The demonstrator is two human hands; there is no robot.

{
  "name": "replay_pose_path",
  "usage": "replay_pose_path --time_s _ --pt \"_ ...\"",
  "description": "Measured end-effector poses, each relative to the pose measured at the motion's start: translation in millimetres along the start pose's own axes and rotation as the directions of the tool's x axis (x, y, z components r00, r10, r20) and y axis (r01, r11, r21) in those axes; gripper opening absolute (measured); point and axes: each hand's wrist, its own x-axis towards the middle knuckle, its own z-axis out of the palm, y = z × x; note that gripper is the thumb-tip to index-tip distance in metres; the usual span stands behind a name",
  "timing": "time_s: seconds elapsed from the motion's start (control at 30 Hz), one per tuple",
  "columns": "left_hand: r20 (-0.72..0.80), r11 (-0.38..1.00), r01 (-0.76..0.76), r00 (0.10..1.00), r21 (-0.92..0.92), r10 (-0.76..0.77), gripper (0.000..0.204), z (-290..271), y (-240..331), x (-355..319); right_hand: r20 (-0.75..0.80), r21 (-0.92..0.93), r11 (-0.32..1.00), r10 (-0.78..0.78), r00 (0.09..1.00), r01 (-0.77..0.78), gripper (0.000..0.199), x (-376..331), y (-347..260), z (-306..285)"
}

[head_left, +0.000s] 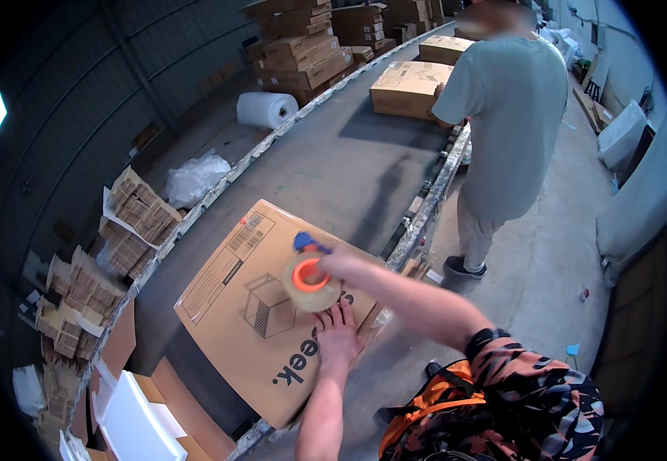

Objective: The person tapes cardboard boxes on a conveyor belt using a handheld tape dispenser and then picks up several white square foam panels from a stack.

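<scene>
A large brown cardboard box lies flat on the conveyor belt in front of me, with dark print and a line drawing on its top. My left hand is pressed flat on the box near its right edge, fingers spread. Just above it, my right hand is closed round a tape dispenser with a blue head and an orange hub. A wide roll of clear tape sits on the hub, over the box top. The right fingers are partly blurred.
Farther along the belt, a person in a pale shirt stands at another cardboard box. At lower left is an open carton with white foam. Beyond the belt are stacked cardboard and a bubble-wrap roll.
</scene>
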Motion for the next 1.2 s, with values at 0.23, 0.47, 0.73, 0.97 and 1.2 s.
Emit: replay_pose_path --time_s 0.23,0.47,0.73,0.97,1.2 --pt "-0.197 1.0 0.007 0.98 -0.027 -0.012 0.095 7.1 -11.2 -8.2 0.227 0.105 0.988 -0.132 0.965 0.11 0.057 -72.4 -57.4 -83.8" --pt "0.012 0.995 0.061 0.998 -0.073 -0.06 0.095 -10.4 6.4 6.7 0.334 -0.934 -0.125 0.018 0.942 0.334 0.043 -42.8 -76.4 -35.5" --pt "0.049 0.99 0.071 0.997 -0.124 -0.065 0.085 -16.8 3.1 2.6 0.4 -0.902 -0.153 0.06 0.915 0.404 0.037 -69.1 -49.5 -59.0" --pt "0.0 0.993 0.084 0.996 -0.087 -0.084 0.101 -12.2 3.3 2.1 0.393 -0.894 -0.215 0.045 0.918 0.393 0.073 -148.5 9.2 -118.5" --pt "-0.09 0.987 0.028 0.995 -0.159 -0.043 0.093 -14.4 3.2 0.8 0.357 -0.927 -0.167 -0.111 0.927 0.337 0.084 -181.3 32.7 -126.7"
